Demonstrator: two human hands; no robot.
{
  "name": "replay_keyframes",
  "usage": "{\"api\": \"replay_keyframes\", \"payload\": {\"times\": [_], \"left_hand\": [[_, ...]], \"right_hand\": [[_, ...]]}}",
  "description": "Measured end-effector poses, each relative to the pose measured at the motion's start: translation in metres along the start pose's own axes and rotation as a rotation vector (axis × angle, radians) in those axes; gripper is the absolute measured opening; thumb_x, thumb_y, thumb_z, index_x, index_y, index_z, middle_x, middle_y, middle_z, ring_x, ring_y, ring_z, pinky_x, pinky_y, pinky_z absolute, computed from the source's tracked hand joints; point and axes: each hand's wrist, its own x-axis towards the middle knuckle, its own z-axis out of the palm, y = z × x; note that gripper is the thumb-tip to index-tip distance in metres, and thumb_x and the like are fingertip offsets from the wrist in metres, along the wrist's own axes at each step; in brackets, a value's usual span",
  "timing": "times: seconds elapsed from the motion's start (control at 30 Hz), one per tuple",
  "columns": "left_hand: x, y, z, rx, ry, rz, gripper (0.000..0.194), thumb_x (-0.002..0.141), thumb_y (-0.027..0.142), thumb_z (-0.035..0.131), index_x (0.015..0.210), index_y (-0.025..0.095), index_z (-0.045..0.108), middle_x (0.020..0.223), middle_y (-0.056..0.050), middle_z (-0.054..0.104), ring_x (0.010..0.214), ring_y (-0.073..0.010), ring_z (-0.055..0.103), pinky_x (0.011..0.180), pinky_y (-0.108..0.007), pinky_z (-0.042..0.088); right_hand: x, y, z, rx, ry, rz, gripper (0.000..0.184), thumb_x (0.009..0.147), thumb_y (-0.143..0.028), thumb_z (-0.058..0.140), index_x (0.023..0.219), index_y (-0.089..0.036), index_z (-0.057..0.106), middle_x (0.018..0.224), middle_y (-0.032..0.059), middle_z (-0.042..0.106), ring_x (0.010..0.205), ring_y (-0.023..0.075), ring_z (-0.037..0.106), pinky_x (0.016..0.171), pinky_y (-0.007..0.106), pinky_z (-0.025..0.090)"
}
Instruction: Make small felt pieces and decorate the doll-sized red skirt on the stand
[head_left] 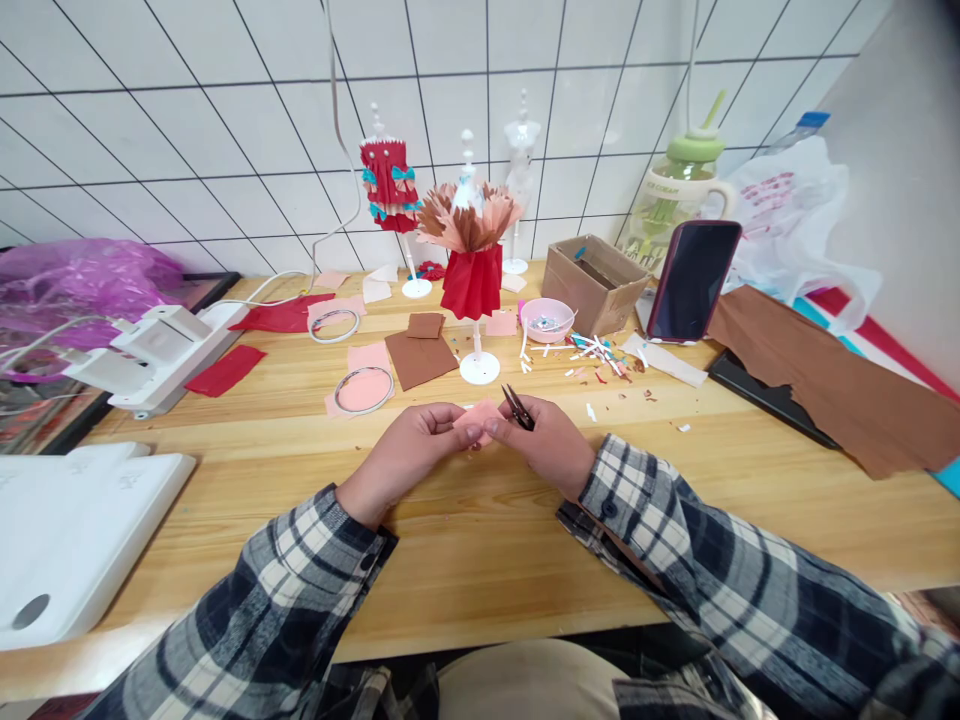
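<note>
Thumbs and fingertips of both hands pinch a small piece of pink crepe paper (pixel 481 413) above the near middle of the table. My left hand (pixel 416 445) grips its left edge. On the other side, my right hand (pixel 551 440) is closed on the paper and also keeps a pair of small dark snips (pixel 517 407) in its fingers, points up and slightly apart. Just beyond stands a white mini dress form (pixel 480 368) wearing a pleated red paper skirt (pixel 472 285) and a ruffle of brown and pink petals (pixel 471 225). Brown paper squares (pixel 421 358) lie left of its base.
Two tape rolls (pixel 364 390) rest on pink sheets at left, near a power strip (pixel 176 355). Behind are a red-dressed form (pixel 388 185) and a bare one (pixel 521 150). A pink bowl (pixel 547 320), cardboard box (pixel 592 285), paper scraps (pixel 600 352) and phone (pixel 691 280) occupy the right.
</note>
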Motion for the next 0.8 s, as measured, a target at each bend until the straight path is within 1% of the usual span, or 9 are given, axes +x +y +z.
{"api": "replay_keyframes", "payload": {"times": [0.07,0.13,0.2,0.27,0.33,0.43,0.63,0.8], "left_hand": [[0.002,-0.001,-0.001,-0.13,0.054,0.005,0.026,0.074,0.041,0.075,0.081,0.016,0.073,0.08,-0.004,0.07,0.073,-0.0155,0.061,0.07,-0.025,0.045],[0.004,-0.001,-0.002,-0.324,0.114,0.041,0.021,0.073,0.034,0.077,0.08,0.016,0.072,0.078,-0.002,0.069,0.073,-0.013,0.06,0.073,-0.024,0.046],[0.005,0.0,-0.003,-0.483,0.159,0.062,0.016,0.071,0.028,0.079,0.079,0.015,0.072,0.078,-0.001,0.068,0.075,-0.0108,0.06,0.077,-0.022,0.047],[0.005,0.0,-0.003,-0.565,0.171,0.041,0.015,0.071,0.024,0.079,0.081,0.015,0.072,0.08,-0.001,0.069,0.077,-0.01,0.061,0.08,-0.022,0.048],[0.005,-0.001,-0.001,-0.584,0.154,0.006,0.016,0.072,0.023,0.079,0.083,0.014,0.072,0.081,-0.001,0.069,0.078,-0.0101,0.062,0.078,-0.022,0.049],[0.005,-0.004,0.001,-0.577,0.123,-0.024,0.017,0.071,0.023,0.079,0.083,0.012,0.073,0.078,-0.002,0.069,0.075,-0.0103,0.062,0.075,-0.021,0.049],[0.005,-0.007,0.004,-0.594,0.111,-0.056,0.017,0.069,0.023,0.081,0.077,0.012,0.072,0.077,-0.003,0.07,0.074,-0.0105,0.062,0.074,-0.021,0.049],[0.005,-0.007,0.004,-0.594,0.115,-0.053,0.016,0.07,0.023,0.08,0.078,0.011,0.072,0.077,-0.003,0.07,0.074,-0.0103,0.062,0.075,-0.021,0.05]], "right_hand": [[-0.003,-0.002,0.002,0.049,0.016,0.016,0.028,0.087,-0.048,0.051,0.087,-0.02,0.054,0.061,-0.0058,0.042,0.054,0.0105,0.04,0.053,0.024,0.034],[-0.006,-0.003,0.006,0.122,-0.032,0.07,0.03,0.094,-0.049,0.036,0.091,-0.022,0.049,0.061,-0.0068,0.04,0.048,0.0096,0.038,0.048,0.023,0.035],[-0.01,-0.002,0.01,0.154,-0.155,0.106,0.028,0.097,-0.046,0.029,0.089,-0.023,0.044,0.06,-0.0075,0.041,0.043,0.009,0.039,0.044,0.022,0.036],[-0.012,0.0,0.013,0.107,-0.27,0.065,0.024,0.098,-0.043,0.031,0.086,-0.023,0.039,0.06,-0.0073,0.046,0.044,0.0092,0.044,0.045,0.022,0.037],[-0.013,0.003,0.015,0.021,-0.326,-0.018,0.023,0.099,-0.04,0.032,0.085,-0.023,0.036,0.06,-0.0064,0.05,0.047,0.0095,0.047,0.047,0.022,0.037],[-0.014,0.005,0.016,-0.074,-0.344,-0.092,0.022,0.101,-0.037,0.03,0.085,-0.023,0.036,0.06,-0.0058,0.051,0.049,0.0099,0.048,0.05,0.023,0.037],[-0.013,0.004,0.016,-0.08,-0.34,-0.071,0.023,0.101,-0.035,0.029,0.083,-0.023,0.035,0.058,-0.006,0.051,0.049,0.0105,0.048,0.052,0.024,0.036],[-0.012,0.005,0.016,-0.065,-0.342,-0.077,0.024,0.102,-0.034,0.029,0.082,-0.023,0.035,0.058,-0.0064,0.051,0.049,0.01,0.048,0.054,0.024,0.036]]}}
